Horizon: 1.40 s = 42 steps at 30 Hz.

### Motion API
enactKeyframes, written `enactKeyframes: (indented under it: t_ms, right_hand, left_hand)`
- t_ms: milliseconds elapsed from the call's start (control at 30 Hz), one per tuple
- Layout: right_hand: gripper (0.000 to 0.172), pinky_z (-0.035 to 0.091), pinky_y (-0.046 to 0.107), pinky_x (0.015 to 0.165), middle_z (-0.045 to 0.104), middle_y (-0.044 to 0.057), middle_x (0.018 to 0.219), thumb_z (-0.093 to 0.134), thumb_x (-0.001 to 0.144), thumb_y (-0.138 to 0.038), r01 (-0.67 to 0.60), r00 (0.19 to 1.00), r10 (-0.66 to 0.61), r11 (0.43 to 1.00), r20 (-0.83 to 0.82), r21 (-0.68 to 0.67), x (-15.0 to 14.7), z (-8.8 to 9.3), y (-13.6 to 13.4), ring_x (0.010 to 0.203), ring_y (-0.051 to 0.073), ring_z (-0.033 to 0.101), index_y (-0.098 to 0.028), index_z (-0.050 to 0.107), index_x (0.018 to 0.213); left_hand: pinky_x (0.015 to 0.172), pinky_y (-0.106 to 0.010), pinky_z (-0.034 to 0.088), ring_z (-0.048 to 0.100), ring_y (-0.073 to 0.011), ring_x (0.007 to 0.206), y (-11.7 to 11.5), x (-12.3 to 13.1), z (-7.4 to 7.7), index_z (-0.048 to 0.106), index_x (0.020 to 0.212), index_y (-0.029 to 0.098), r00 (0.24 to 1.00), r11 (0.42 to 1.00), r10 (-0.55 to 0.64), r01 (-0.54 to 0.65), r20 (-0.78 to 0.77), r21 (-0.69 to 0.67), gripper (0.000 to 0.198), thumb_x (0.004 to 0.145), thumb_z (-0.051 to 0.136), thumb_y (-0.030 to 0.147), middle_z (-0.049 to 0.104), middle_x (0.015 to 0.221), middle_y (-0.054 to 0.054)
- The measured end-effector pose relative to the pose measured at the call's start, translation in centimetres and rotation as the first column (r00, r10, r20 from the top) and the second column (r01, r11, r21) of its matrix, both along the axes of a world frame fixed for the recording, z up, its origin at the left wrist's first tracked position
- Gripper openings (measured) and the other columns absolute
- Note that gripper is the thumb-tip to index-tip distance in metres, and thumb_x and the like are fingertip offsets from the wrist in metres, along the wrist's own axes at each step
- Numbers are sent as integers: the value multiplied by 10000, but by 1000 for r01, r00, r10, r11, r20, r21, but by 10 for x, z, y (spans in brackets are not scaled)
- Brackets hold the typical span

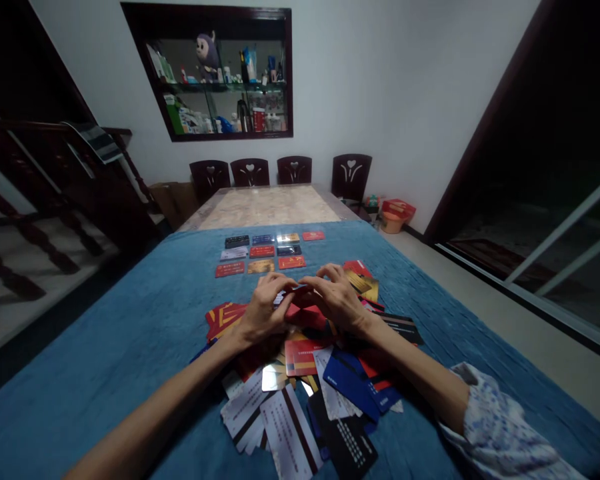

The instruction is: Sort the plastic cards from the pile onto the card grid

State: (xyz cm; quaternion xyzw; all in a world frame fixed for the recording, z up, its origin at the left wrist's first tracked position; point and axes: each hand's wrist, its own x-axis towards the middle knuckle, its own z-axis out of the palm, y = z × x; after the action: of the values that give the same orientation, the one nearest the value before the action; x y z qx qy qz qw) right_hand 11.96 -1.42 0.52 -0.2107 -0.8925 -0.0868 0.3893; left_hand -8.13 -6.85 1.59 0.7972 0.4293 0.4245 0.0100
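Note:
My left hand (267,308) and my right hand (336,300) meet above a loose heap of plastic cards, fingers bent and closed. Between their fingertips is a dark red card (304,291), held at both ends; whether more than one is there I cannot tell. Under my wrists the heap spreads toward me, with a red card (305,358), a blue card (351,387), a white striped card (291,433) and a black card (344,437). Beyond my hands, several cards lie in neat rows, among them a gold card (261,267) and a red card (313,236) at the far right.
A blue cloth (130,320) covers the near part of the long table; its bare stone-patterned top (265,203) shows farther off. Dark chairs (295,171) stand at the far end. A wooden railing (55,160) runs at the left, and an orange bucket (393,222) sits on the floor.

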Motion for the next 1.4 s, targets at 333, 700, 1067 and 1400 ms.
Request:
enactKeyframes:
  t_ms: [333,700,1067,1400]
  right_hand:
    - [241,401,378,820,650,99,927,505,969,-276,24,1000,-23,996,13,-83,-1,-18,3,874,222,512,-168,634,1142]
    - [291,369,389,826,692,74,917,556,893,-148,91,990,-84,994,113,-58,3,-27,5,884,238,501,-208,624,1169]
    - [425,356,385,799,636,100,974,650,861,-245,176,968,-159,981,194,-75,8,-26,4,916,256,482,-225,582,1279]
    - [509,363,385,803,596,115,1030,641,861,-284,177,969,-149,975,198,-131,9,-25,4,941,266,477,-186,527,1347]
  left_hand:
    - [894,-375,454,572,-207,993,2,-14,-7,612,1236,198,986,999,-43,41,-161,-17,421,849,502,74,690,1007,-62]
    - [864,-415,432,556,-237,965,6,-19,-14,694,1101,210,965,998,30,-44,-262,-51,317,842,539,114,712,922,-70]
    - [841,-399,421,547,-241,951,8,-18,-25,601,1277,209,953,990,74,-106,-293,-94,501,801,516,77,702,963,-78]
    - [850,-384,435,573,-206,905,7,-17,-25,610,1263,212,979,974,133,-158,-156,-162,452,840,521,82,680,949,-48]
